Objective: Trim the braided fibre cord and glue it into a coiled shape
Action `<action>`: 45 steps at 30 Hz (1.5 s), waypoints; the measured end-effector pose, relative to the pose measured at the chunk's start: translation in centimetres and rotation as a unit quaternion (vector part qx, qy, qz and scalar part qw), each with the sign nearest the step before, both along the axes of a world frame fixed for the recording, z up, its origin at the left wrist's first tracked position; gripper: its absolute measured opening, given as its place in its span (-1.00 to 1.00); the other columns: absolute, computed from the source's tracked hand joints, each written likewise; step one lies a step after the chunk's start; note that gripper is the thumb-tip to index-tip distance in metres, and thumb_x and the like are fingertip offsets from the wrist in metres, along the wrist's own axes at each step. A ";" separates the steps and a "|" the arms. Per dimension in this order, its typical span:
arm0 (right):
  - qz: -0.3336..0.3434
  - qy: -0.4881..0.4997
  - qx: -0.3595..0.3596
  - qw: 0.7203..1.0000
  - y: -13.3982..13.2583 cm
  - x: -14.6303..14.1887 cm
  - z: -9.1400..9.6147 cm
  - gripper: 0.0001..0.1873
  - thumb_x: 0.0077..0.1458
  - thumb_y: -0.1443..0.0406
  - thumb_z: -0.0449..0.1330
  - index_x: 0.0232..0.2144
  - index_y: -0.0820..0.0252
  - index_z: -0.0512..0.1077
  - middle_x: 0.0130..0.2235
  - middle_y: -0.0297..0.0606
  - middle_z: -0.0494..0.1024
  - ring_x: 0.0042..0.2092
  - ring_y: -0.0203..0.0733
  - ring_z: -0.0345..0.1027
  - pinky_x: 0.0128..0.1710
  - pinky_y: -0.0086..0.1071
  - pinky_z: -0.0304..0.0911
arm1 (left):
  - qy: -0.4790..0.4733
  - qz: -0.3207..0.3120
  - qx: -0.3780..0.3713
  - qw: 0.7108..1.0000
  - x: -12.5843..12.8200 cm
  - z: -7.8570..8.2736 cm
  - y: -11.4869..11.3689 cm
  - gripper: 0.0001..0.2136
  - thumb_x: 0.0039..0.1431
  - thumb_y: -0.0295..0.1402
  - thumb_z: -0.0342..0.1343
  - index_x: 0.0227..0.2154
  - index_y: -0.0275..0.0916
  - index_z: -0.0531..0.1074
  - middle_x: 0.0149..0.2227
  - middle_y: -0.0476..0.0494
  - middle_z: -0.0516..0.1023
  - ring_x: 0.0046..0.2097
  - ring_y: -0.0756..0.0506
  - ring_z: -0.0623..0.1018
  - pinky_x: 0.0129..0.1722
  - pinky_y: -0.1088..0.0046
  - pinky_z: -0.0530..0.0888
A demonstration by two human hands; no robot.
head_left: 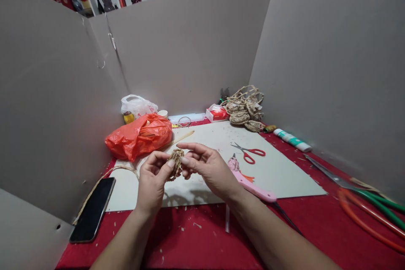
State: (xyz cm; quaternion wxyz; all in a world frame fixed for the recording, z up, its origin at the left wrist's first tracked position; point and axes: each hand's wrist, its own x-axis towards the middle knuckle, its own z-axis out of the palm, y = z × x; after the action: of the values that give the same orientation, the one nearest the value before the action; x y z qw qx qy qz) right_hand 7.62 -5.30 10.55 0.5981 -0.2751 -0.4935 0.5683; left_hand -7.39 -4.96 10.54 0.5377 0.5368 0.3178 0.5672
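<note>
1. A small jute-wrapped ball [176, 162] sits between both hands, held up over the white board [284, 173] on the bench [202, 236].
2. The left hand [152, 181] pinches the ball from its left side, thumb and fingers pressed on it.
3. The right hand [207, 168] touches it from the right, fingertips on the twine, forefinger stretched over the top.
4. A pink glue gun [253, 185] lies just beside the right wrist; red scissors [249, 152] lie farther back.
5. A phone [93, 209] lies to the left.

Even indoor light falling from above, hands [177, 173] casting soft shadows onto the white board [284, 177], wide-angle lens bending the edges, right-hand tools [363, 202] blurring slightly.
</note>
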 end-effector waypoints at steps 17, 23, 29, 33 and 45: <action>0.132 0.000 0.060 0.989 0.3 0.8 -0.7 -0.70 0.03 0.29 0.31 -0.13 0.13 0.53 -0.41 -0.34 0.53 -0.51 -0.40 0.34 -0.55 -0.53 0.25 | -0.110 -0.155 -0.121 0.974 0.0 1.0 -1.1 -0.86 0.02 -0.43 0.23 -0.42 -0.28 0.35 -0.48 -0.04 0.53 -0.51 0.02 0.52 -0.54 0.60 0.37; 0.128 -0.003 0.060 0.990 0.2 1.0 -0.7 -0.74 -0.01 0.31 0.34 -0.19 0.12 0.56 -0.40 -0.34 0.52 -0.49 -0.41 0.31 -0.56 -0.55 0.28 | -0.114 -0.165 -0.176 0.964 -0.2 1.2 -1.0 -0.86 -0.02 -0.44 0.24 -0.46 -0.30 0.36 -0.53 -0.02 0.49 -0.57 0.07 0.43 -0.62 0.64 0.31; 0.103 -0.012 0.037 0.994 0.3 1.1 -0.7 -0.72 -0.06 0.29 0.36 -0.22 0.16 0.56 -0.43 -0.33 0.51 -0.52 -0.39 0.31 -0.57 -0.50 0.29 | -0.116 -0.164 -0.202 0.959 -0.1 1.1 -0.8 -0.86 -0.03 -0.42 0.25 -0.46 -0.30 0.38 -0.57 0.00 0.46 -0.60 0.08 0.39 -0.65 0.64 0.26; 0.082 -0.002 0.031 0.996 0.1 1.1 -0.6 -0.74 -0.07 0.30 0.37 -0.24 0.14 0.57 -0.41 -0.32 0.51 -0.48 -0.36 0.32 -0.58 -0.51 0.27 | -0.110 -0.172 -0.182 0.962 -0.1 1.2 -1.1 -0.84 0.03 -0.34 0.25 -0.42 -0.30 0.39 -0.56 -0.01 0.47 -0.57 0.10 0.39 -0.60 0.64 0.26; 0.048 0.000 0.009 0.999 0.1 1.3 -0.6 -0.72 -0.14 0.27 0.40 -0.29 0.15 0.58 -0.44 -0.31 0.49 -0.49 -0.34 0.30 -0.59 -0.50 0.25 | 0.009 -0.202 -0.115 0.973 -0.3 1.2 -1.3 -0.82 -0.02 -0.35 0.27 -0.40 -0.34 0.44 -0.49 -0.07 0.51 -0.54 0.06 0.41 -0.50 0.55 0.35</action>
State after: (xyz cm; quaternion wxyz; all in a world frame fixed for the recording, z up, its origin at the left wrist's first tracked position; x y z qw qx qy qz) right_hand 8.95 -5.23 9.99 0.5723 -0.2455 -0.5110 0.5925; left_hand -7.74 -6.31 11.72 0.6961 0.5297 0.2713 0.4016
